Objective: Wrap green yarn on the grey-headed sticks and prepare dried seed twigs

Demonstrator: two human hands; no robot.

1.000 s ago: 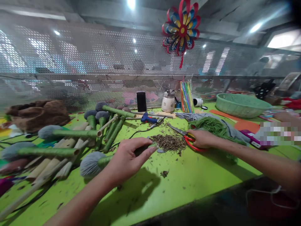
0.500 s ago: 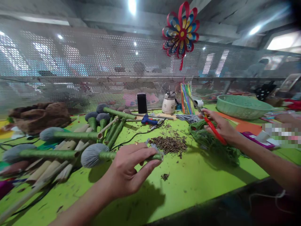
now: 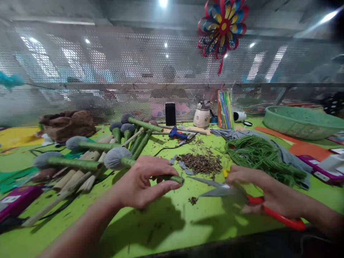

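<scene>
Scissors with red-and-yellow handles and steel blades [image 3: 219, 191] are in our right hand [image 3: 271, 193], fingers wrapped on the handles. Blades spread, pointing at our left hand [image 3: 146, 182]. That one is closed on a green-wrapped stick with a round grey cloth head [image 3: 127, 162], thumb below, fingers over the top. Stick's bare end pokes out past our fingertips; upper blade tip is near it, can't tell if they touch. Head sits left of the hand.

All of it is over the bright green surface [image 3: 161, 236]. Small dark clump [image 3: 192, 200] lies below the blade tips. Behind our hands: loose pile of dry brown bits [image 3: 201, 164], grey scraps at its left edge. To our right, a tangled heap of green yarn [image 3: 249, 150] on grey cloth. To our left, similar grey-headed sticks [image 3: 72, 163] on pale bare wooden rods [image 3: 67, 179].

Further back: blue glue gun [image 3: 177, 133], brown cloth bundle [image 3: 67, 125] far left, black phone [image 3: 170, 114] upright, white bottle with grey lid [image 3: 201, 116], clear packet of coloured strips [image 3: 225, 109], round green plastic basin [image 3: 301, 123] at right. Perforated metal screen [image 3: 120, 61] behind everything; red, blue and yellow paper flower [image 3: 224, 27] hangs up top.
</scene>
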